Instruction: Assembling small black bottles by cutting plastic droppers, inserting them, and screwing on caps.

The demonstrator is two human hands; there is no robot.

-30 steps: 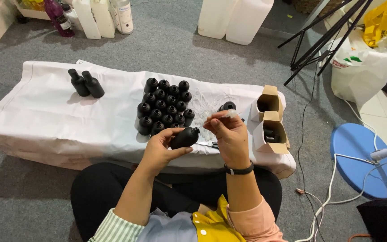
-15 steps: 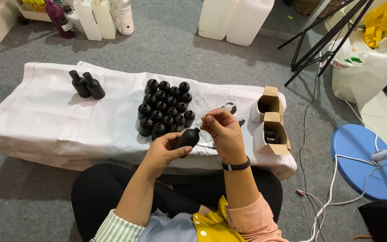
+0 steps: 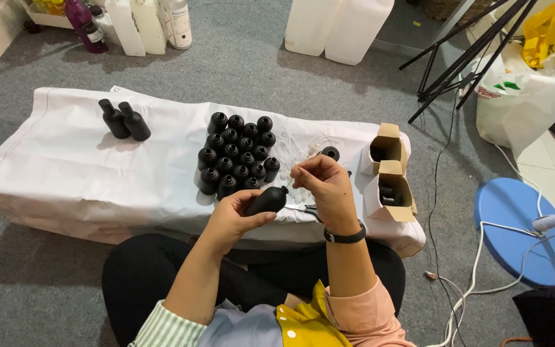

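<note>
Grey carpet floor; low table (image 3: 65,186) draped in white cloth, person seated at its near edge.
Item in hand: one small black bottle (image 3: 266,200), matte, rounded body, narrow neck pointing right, lying tilted in the left hand (image 3: 236,215), whose fingers curl round its body just above the table's near edge.
Right hand (image 3: 325,186): fingertips pressed together just above the bottle's neck, pinching something too small to make out.
Cluster of like black bottles (image 3: 236,154), upright, capped, packed in rows just beyond the hands.
Two more black bottles (image 3: 124,120) standing well apart at left.
Two open cardboard boxes (image 3: 388,173) at right.
White jugs (image 3: 338,26) on floor behind
</note>
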